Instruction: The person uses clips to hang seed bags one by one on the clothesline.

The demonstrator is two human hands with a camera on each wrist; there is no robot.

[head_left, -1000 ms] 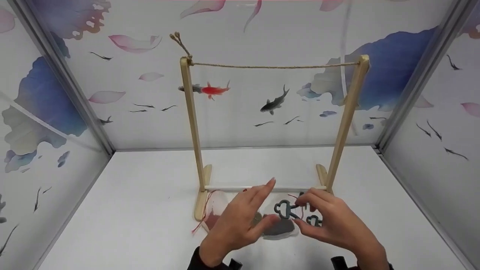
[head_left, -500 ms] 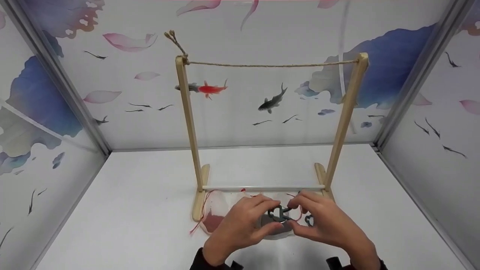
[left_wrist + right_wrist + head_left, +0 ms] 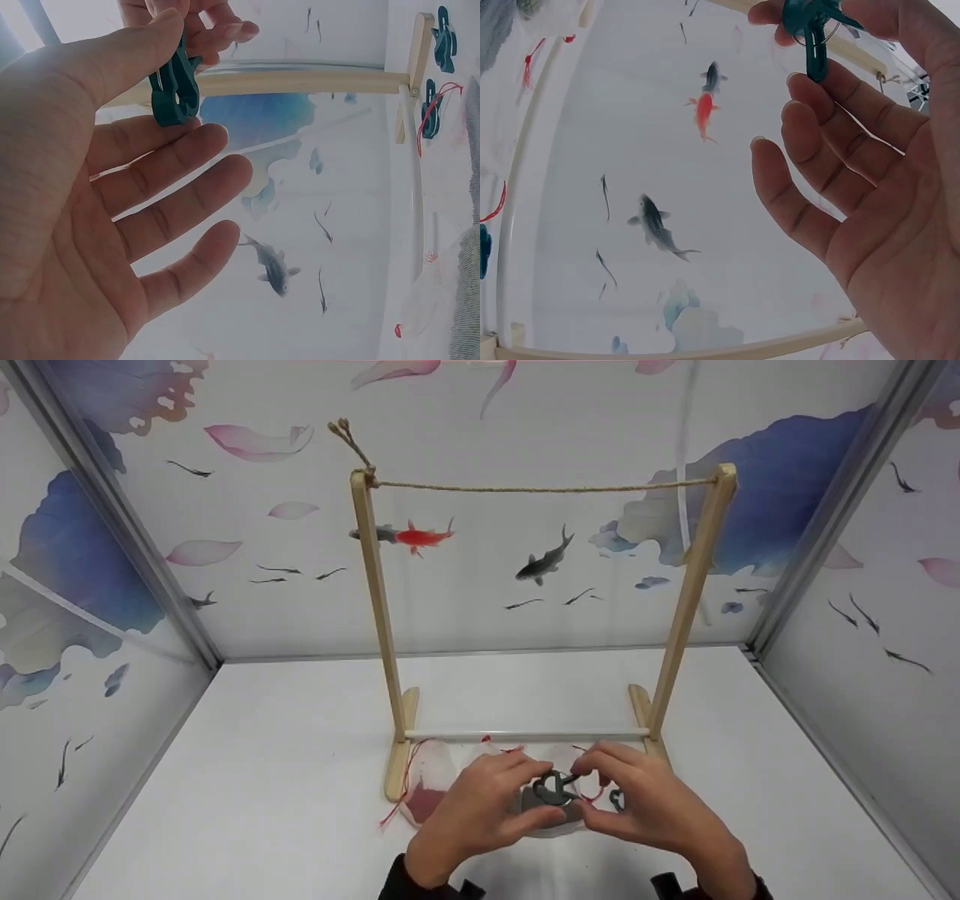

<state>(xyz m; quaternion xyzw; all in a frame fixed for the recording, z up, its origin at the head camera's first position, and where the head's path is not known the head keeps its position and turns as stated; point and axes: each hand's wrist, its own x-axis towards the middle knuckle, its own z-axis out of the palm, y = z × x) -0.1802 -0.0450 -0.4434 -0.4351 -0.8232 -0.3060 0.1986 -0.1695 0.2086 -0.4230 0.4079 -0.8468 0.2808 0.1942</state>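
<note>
A dark green spring clothespin (image 3: 555, 789) is held between both hands, low in front of the wooden stand. My left hand (image 3: 487, 799) pinches one end of it between thumb and index finger; the other left fingers spread loosely in the left wrist view. From the other side, my right hand (image 3: 645, 795) pinches its two handles. A wire ring shows round the clothespin (image 3: 816, 45) in the right wrist view. Two more green clothespins lie on the table: one (image 3: 445, 41) farther out, the other (image 3: 430, 109) beside a red cord.
A wooden stand (image 3: 381, 615) with a twine line (image 3: 540, 490) strung between its posts rises behind the hands. Sheer drawstring bags lie at its foot, one with reddish contents (image 3: 427, 804), one with grey contents (image 3: 551, 831). Printed panels enclose the white table (image 3: 285, 780).
My left hand has moved right and closed its thumb and index finger on the clothespin, which the right hand alone held before. The clothespin has shifted slightly left.
</note>
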